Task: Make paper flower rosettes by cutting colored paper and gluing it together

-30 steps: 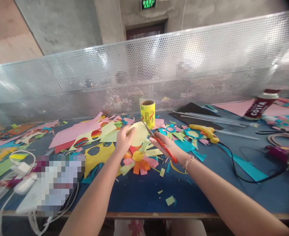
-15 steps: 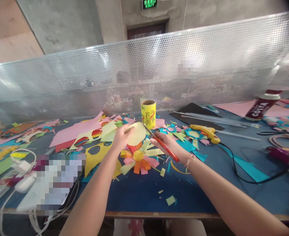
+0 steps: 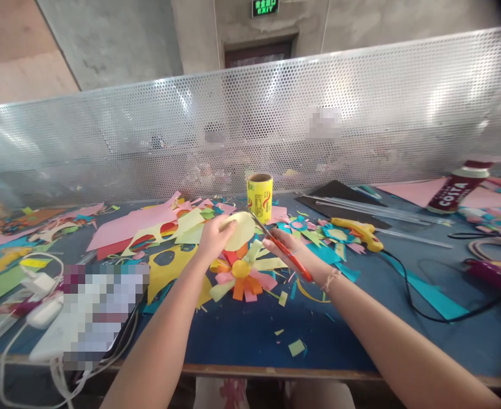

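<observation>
My left hand (image 3: 210, 239) pinches a pale yellow paper disc (image 3: 241, 230) above the blue table. In my right hand (image 3: 291, 250) are red-handled scissors (image 3: 281, 247), fingers closed through the handles; their blades reach up to the disc's right edge. Just below both hands a multicoloured paper flower (image 3: 242, 271) with a yellow centre lies on the table.
A yellow tape roll (image 3: 259, 197) stands behind the hands. Coloured paper sheets and scraps (image 3: 148, 233) spread left. A yellow glue gun (image 3: 357, 232) with a black cable, clear glue sticks (image 3: 382, 207), a bottle (image 3: 457, 187) lie right. White chargers and cables (image 3: 41, 309) sit front left. A perforated metal screen (image 3: 276, 125) backs the table (image 3: 242, 335).
The hands have hardly shifted; the disc has turned a little in my left hand with the scissors still at its edge. The camera has tilted slightly.
</observation>
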The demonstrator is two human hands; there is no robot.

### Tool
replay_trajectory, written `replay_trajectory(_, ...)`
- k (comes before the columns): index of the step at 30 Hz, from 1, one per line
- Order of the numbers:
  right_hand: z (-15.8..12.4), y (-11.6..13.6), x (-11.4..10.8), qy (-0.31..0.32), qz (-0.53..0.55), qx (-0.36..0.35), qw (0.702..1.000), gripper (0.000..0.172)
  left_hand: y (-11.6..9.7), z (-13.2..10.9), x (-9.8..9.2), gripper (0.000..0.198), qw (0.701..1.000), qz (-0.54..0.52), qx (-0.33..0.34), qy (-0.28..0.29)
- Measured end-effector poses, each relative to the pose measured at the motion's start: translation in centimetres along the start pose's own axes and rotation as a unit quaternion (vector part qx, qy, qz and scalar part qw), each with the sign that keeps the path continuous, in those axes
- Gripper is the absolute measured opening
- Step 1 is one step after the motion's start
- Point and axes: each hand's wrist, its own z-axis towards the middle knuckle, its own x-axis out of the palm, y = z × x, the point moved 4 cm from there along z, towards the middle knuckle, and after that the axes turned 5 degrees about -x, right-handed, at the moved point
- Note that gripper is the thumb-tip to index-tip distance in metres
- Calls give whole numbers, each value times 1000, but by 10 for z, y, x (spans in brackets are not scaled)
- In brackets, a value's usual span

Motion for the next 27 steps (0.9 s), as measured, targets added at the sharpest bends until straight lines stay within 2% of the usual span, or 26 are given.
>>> replay_trajectory(4,0,-4,2,13,-6,4,1000,36,-1,-1,-2,29,999,16,25,-32)
replay_trajectory(15,1,-3,2,1,-37,-5,999,42,-2,-3,5,27,999,17,38,9)
replay_trajectory(19,3,-7,1,-3,-48,-10,999,44,-1,-2,2,25,1000,-3,26,-2)
replay_trajectory(24,3,-8,0,1,-63,-14,998,46,0,1,-1,28,998,-43,-10,37)
replay_trajectory(27,3,-5,-2,-3,-76,-10,997,47,4,3,-3,30,994,-95,-32,37)
